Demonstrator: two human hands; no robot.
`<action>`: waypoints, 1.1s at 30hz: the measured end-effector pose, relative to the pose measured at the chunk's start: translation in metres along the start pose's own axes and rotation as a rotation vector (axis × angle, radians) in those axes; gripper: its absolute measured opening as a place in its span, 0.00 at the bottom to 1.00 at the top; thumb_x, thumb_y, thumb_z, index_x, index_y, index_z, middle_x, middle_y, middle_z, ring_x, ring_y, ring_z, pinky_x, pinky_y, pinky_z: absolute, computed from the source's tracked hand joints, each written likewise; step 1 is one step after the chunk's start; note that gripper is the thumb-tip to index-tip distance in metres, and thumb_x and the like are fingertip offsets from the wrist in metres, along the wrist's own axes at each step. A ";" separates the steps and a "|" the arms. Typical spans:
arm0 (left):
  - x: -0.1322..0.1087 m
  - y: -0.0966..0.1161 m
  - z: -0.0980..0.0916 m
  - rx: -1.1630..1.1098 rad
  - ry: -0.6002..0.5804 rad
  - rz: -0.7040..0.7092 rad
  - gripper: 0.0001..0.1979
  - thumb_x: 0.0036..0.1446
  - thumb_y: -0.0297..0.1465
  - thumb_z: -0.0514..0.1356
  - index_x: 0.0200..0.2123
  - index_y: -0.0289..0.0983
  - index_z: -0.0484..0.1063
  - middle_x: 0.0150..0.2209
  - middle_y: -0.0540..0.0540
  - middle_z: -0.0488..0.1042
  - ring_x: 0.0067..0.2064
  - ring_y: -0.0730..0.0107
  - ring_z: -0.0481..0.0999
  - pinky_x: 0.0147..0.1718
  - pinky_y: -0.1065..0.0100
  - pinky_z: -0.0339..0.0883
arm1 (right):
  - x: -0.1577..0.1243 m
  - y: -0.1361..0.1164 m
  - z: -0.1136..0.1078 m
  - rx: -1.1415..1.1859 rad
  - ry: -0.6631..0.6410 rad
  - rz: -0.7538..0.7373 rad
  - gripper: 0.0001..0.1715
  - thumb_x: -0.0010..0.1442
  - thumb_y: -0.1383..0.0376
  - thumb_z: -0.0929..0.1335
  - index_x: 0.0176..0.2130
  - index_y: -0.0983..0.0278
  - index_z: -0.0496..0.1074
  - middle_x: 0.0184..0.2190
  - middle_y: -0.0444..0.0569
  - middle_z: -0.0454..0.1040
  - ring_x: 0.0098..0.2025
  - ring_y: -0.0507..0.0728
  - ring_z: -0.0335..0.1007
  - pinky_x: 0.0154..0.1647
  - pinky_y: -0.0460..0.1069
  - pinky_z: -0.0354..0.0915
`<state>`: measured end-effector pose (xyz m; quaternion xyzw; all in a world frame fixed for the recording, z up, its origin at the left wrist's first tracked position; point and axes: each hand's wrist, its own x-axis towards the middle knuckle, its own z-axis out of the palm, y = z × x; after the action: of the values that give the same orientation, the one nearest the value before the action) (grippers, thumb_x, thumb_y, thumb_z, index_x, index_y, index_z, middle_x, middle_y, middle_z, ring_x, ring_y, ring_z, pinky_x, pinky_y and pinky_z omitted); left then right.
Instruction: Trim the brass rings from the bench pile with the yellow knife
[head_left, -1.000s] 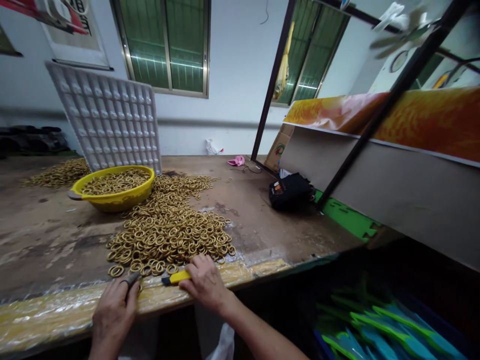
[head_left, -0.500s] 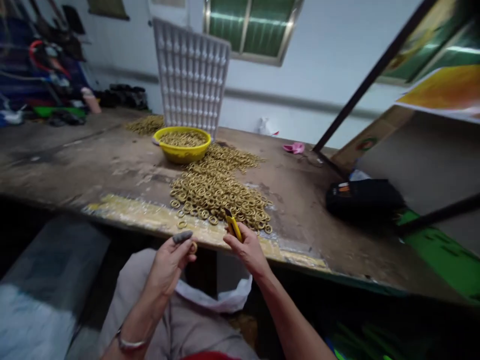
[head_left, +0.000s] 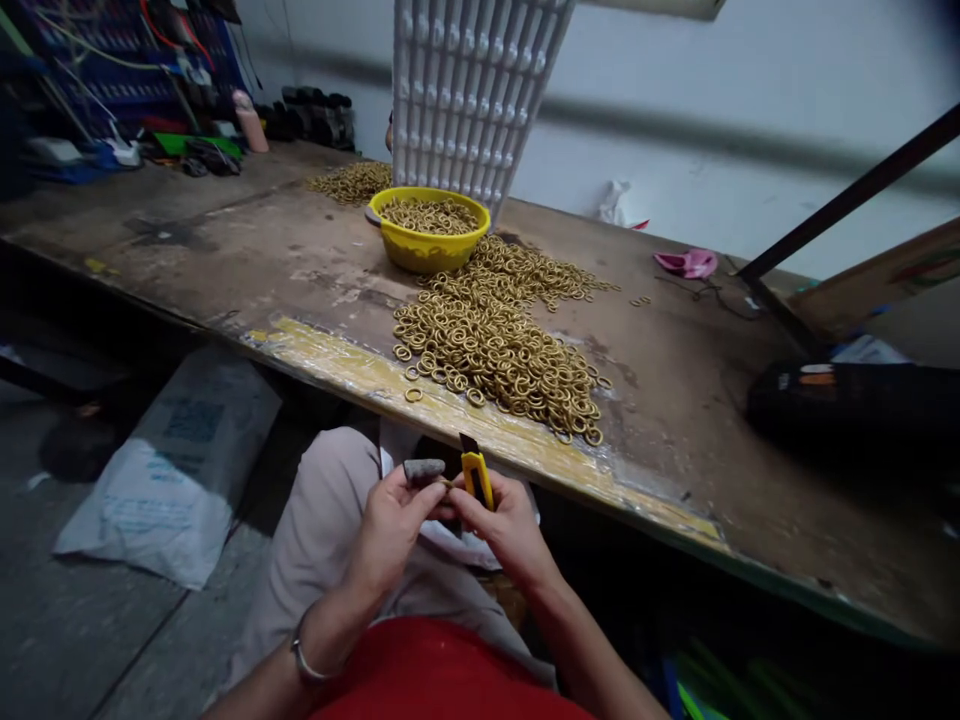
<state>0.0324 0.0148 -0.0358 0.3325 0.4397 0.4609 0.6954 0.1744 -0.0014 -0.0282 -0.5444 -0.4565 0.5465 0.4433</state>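
My left hand (head_left: 397, 520) is closed on a brass-coloured ring (head_left: 448, 484), mostly hidden by the fingers. A grey finger cot (head_left: 424, 470) covers one of its fingertips. In my right hand (head_left: 506, 520) is a yellow utility knife (head_left: 477, 478), its dark blade pointing up and away. Both hands meet above my lap, just short of the table edge, and the right fingertips reach the ring. Past them a pile of brass-coloured rings (head_left: 502, 350) spreads over the table, with a single loose ring (head_left: 413, 395) near the edge.
A yellow basin (head_left: 431, 252) full of rings stands behind the pile, before an upright grey ribbed panel (head_left: 465, 100). A black bag (head_left: 847, 410) and a pink cloth (head_left: 688, 263) lie to the right. On the floor at left rests a white sack (head_left: 172, 470).
My hands have come together over my lap, bringing the knife beside the ring. The view has tilted down and turned left.
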 end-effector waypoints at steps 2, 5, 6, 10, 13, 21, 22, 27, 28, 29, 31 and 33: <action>-0.002 0.001 -0.004 0.074 -0.023 -0.023 0.15 0.48 0.35 0.69 0.37 0.32 0.75 0.32 0.46 0.78 0.27 0.74 0.75 0.27 0.72 0.72 | -0.001 0.001 -0.002 -0.040 -0.015 -0.024 0.14 0.55 0.57 0.71 0.28 0.65 0.72 0.19 0.40 0.64 0.20 0.48 0.55 0.21 0.44 0.53; -0.005 0.003 -0.012 0.138 -0.093 -0.087 0.15 0.49 0.39 0.68 0.31 0.32 0.73 0.23 0.51 0.73 0.19 0.80 0.66 0.18 0.77 0.61 | -0.003 0.004 -0.006 -0.081 -0.041 -0.050 0.12 0.56 0.58 0.71 0.30 0.65 0.73 0.22 0.41 0.66 0.23 0.48 0.58 0.24 0.44 0.56; -0.006 0.004 -0.015 0.131 -0.125 -0.134 0.16 0.49 0.40 0.68 0.30 0.32 0.72 0.22 0.52 0.71 0.19 0.81 0.65 0.16 0.78 0.58 | -0.003 0.004 -0.007 -0.089 -0.050 -0.053 0.12 0.56 0.58 0.71 0.30 0.65 0.73 0.22 0.42 0.67 0.24 0.49 0.58 0.25 0.44 0.57; -0.010 0.005 -0.022 0.015 -0.251 -0.328 0.17 0.51 0.42 0.67 0.33 0.34 0.69 0.25 0.49 0.75 0.19 0.80 0.68 0.15 0.79 0.56 | -0.004 0.009 -0.008 -0.120 -0.081 -0.059 0.11 0.57 0.59 0.70 0.31 0.65 0.73 0.24 0.42 0.67 0.26 0.50 0.59 0.27 0.44 0.58; -0.011 0.006 -0.025 -0.115 -0.310 -0.407 0.16 0.52 0.39 0.67 0.36 0.34 0.70 0.30 0.44 0.78 0.22 0.78 0.72 0.21 0.77 0.64 | -0.004 0.012 -0.008 -0.134 -0.101 -0.083 0.11 0.58 0.58 0.70 0.31 0.64 0.72 0.25 0.42 0.67 0.28 0.50 0.60 0.29 0.44 0.59; -0.019 0.012 -0.019 -0.161 -0.249 -0.363 0.14 0.46 0.35 0.71 0.31 0.32 0.73 0.28 0.47 0.75 0.26 0.75 0.72 0.29 0.72 0.68 | -0.013 0.005 -0.012 -0.254 -0.047 -0.136 0.12 0.62 0.57 0.66 0.37 0.63 0.73 0.28 0.43 0.71 0.30 0.51 0.65 0.33 0.45 0.62; -0.021 0.011 -0.017 -0.143 -0.226 -0.330 0.15 0.46 0.36 0.71 0.30 0.33 0.73 0.28 0.47 0.75 0.26 0.75 0.71 0.29 0.72 0.68 | -0.015 0.004 -0.013 -0.301 -0.024 -0.141 0.12 0.63 0.58 0.65 0.40 0.63 0.73 0.29 0.44 0.71 0.30 0.51 0.65 0.33 0.45 0.62; -0.026 -0.001 -0.020 0.023 -0.131 -0.155 0.12 0.52 0.37 0.67 0.31 0.33 0.73 0.29 0.48 0.75 0.28 0.74 0.72 0.32 0.71 0.67 | -0.031 0.005 -0.022 -0.652 -0.071 -0.303 0.15 0.65 0.66 0.60 0.51 0.63 0.68 0.38 0.50 0.74 0.37 0.54 0.70 0.40 0.47 0.64; -0.026 -0.002 -0.021 0.079 -0.127 -0.122 0.11 0.54 0.37 0.65 0.32 0.34 0.73 0.28 0.48 0.75 0.29 0.73 0.72 0.33 0.71 0.66 | -0.034 0.006 -0.023 -0.729 -0.096 -0.341 0.15 0.65 0.68 0.60 0.50 0.63 0.67 0.39 0.50 0.74 0.37 0.54 0.71 0.39 0.47 0.64; -0.026 -0.003 -0.023 0.141 -0.130 -0.096 0.11 0.55 0.36 0.64 0.32 0.34 0.73 0.27 0.48 0.75 0.29 0.72 0.72 0.33 0.70 0.66 | -0.037 0.008 -0.024 -0.801 -0.119 -0.369 0.16 0.64 0.70 0.60 0.50 0.64 0.67 0.38 0.51 0.74 0.36 0.55 0.70 0.38 0.47 0.64; -0.025 -0.002 -0.024 0.257 -0.138 -0.065 0.10 0.55 0.36 0.64 0.31 0.34 0.73 0.25 0.48 0.74 0.29 0.71 0.72 0.33 0.70 0.66 | -0.040 0.010 -0.024 -0.930 -0.148 -0.393 0.15 0.64 0.71 0.59 0.49 0.64 0.66 0.35 0.50 0.73 0.33 0.54 0.69 0.34 0.47 0.63; -0.025 0.002 -0.022 0.329 -0.144 -0.054 0.09 0.54 0.35 0.63 0.29 0.35 0.72 0.23 0.49 0.73 0.28 0.70 0.72 0.32 0.70 0.65 | -0.042 0.012 -0.024 -1.037 -0.152 -0.415 0.14 0.64 0.70 0.58 0.48 0.64 0.66 0.33 0.49 0.72 0.31 0.54 0.68 0.31 0.47 0.62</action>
<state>0.0064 -0.0067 -0.0350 0.4620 0.4672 0.3390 0.6733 0.1995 -0.0443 -0.0322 -0.5491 -0.7935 0.1894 0.1816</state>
